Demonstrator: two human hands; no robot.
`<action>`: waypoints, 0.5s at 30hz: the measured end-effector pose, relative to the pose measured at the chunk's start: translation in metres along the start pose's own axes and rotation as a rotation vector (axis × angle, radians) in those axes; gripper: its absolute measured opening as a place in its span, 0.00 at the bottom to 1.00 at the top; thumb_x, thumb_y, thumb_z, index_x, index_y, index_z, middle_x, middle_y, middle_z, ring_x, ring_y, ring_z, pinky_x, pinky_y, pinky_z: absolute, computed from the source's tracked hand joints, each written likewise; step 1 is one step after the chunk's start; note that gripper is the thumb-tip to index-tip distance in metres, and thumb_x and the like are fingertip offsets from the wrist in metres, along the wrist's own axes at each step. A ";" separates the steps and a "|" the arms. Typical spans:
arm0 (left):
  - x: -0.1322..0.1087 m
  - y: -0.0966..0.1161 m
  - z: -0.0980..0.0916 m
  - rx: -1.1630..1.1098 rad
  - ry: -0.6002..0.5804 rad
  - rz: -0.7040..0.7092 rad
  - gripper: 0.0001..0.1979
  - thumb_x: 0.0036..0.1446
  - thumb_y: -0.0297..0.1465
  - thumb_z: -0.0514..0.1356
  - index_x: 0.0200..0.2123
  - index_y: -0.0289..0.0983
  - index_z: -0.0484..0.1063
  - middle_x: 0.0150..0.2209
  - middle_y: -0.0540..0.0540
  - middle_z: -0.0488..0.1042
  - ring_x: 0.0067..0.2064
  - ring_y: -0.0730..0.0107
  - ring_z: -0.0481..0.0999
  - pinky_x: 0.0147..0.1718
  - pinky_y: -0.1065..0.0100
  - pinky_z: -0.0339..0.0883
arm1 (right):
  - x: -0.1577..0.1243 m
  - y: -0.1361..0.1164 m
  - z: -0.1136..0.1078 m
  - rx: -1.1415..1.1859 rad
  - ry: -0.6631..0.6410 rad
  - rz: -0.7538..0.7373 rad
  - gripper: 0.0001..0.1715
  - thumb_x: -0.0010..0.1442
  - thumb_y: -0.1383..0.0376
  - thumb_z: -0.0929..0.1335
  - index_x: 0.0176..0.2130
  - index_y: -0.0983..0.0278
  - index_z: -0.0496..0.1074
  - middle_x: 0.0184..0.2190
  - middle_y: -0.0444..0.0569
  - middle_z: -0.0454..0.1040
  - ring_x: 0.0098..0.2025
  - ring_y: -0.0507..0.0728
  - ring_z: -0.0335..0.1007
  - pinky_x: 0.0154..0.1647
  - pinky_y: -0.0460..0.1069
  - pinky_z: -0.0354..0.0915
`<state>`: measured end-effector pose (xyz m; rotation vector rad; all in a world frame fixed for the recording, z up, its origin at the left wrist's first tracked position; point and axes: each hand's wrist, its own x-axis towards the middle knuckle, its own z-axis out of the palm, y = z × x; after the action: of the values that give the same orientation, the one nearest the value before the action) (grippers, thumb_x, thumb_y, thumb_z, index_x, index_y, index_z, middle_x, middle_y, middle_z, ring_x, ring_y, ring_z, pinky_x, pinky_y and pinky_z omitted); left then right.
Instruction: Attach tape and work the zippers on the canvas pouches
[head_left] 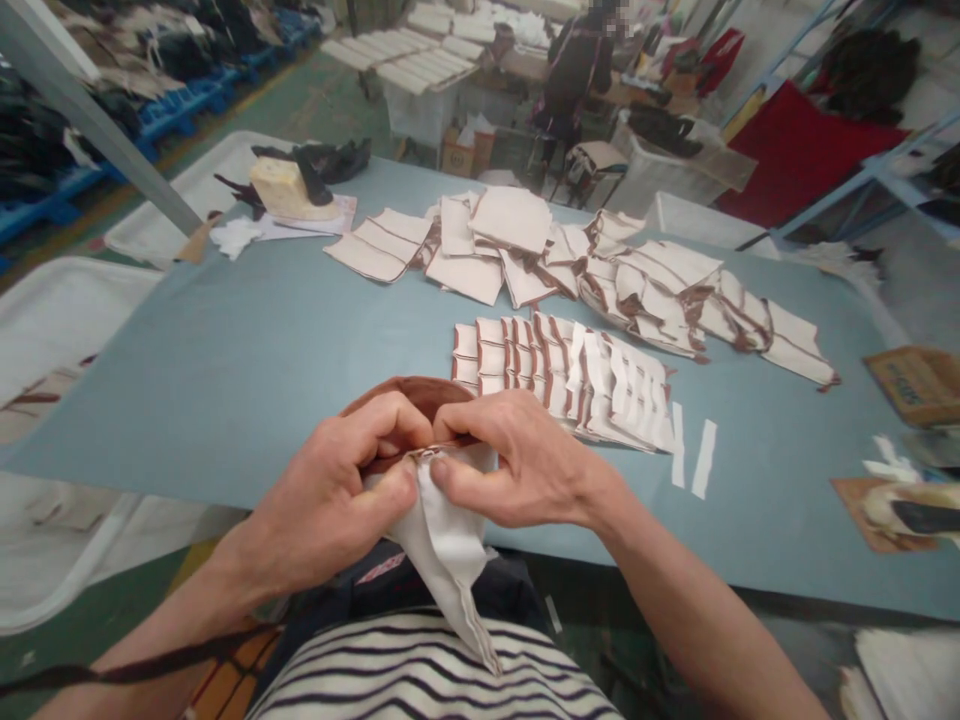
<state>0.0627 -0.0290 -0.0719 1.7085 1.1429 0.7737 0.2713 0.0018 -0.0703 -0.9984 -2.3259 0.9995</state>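
Observation:
My left hand [337, 490] and my right hand [517, 460] meet at the near edge of a blue-grey table [225, 370]. Both pinch one brown leather piece [409, 395] with a white fabric lining [450, 545] that hangs down toward my striped shirt. Thumbs and forefingers of both hands press together on the seam where brown meets white. Just beyond my right hand lies an overlapped row of small brown-and-white pieces [562, 375]. Two white strips [694, 455] lie to its right.
A wider heap of white-and-brown pieces [600, 265] spreads across the table's far side. A cream block with dark scraps [289, 190] sits far left. White bins [60, 310] stand left. A cardboard box [915, 385] is on the right. A person [581, 60] stands far behind.

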 end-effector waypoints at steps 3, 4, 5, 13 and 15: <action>-0.001 -0.005 0.002 0.076 0.072 0.086 0.04 0.59 0.27 0.58 0.33 0.40 0.72 0.27 0.55 0.74 0.24 0.73 0.71 0.21 0.73 0.62 | 0.000 -0.002 0.005 0.089 0.010 0.089 0.12 0.57 0.63 0.66 0.25 0.60 0.59 0.21 0.36 0.56 0.24 0.49 0.51 0.29 0.49 0.46; -0.002 -0.007 0.003 0.111 0.096 0.139 0.05 0.60 0.26 0.57 0.33 0.40 0.73 0.27 0.54 0.76 0.25 0.73 0.73 0.22 0.73 0.63 | 0.000 -0.002 0.008 0.131 0.025 0.112 0.12 0.56 0.63 0.66 0.25 0.60 0.59 0.21 0.36 0.56 0.24 0.49 0.51 0.29 0.49 0.46; -0.002 -0.011 0.004 0.141 0.119 0.204 0.07 0.60 0.25 0.57 0.34 0.40 0.73 0.28 0.53 0.78 0.26 0.72 0.75 0.23 0.73 0.65 | 0.000 -0.001 0.010 0.186 0.037 0.137 0.11 0.56 0.63 0.66 0.25 0.60 0.59 0.21 0.36 0.56 0.24 0.49 0.51 0.29 0.48 0.47; -0.004 -0.047 0.008 0.240 0.035 0.593 0.12 0.61 0.19 0.55 0.37 0.42 0.73 0.23 0.51 0.76 0.22 0.72 0.72 0.24 0.70 0.61 | -0.009 0.001 0.035 0.748 0.034 0.323 0.11 0.50 0.59 0.69 0.24 0.59 0.63 0.21 0.35 0.56 0.24 0.49 0.49 0.24 0.46 0.48; -0.002 -0.052 0.010 0.202 0.021 0.578 0.08 0.63 0.23 0.57 0.38 0.43 0.73 0.25 0.48 0.78 0.23 0.69 0.73 0.25 0.67 0.62 | -0.010 0.004 0.040 0.871 0.035 0.334 0.12 0.51 0.58 0.70 0.26 0.60 0.65 0.21 0.36 0.59 0.24 0.49 0.50 0.24 0.45 0.49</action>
<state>0.0513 -0.0263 -0.1240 2.2463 0.7557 1.0490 0.2553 -0.0225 -0.1007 -0.9945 -1.4232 1.8621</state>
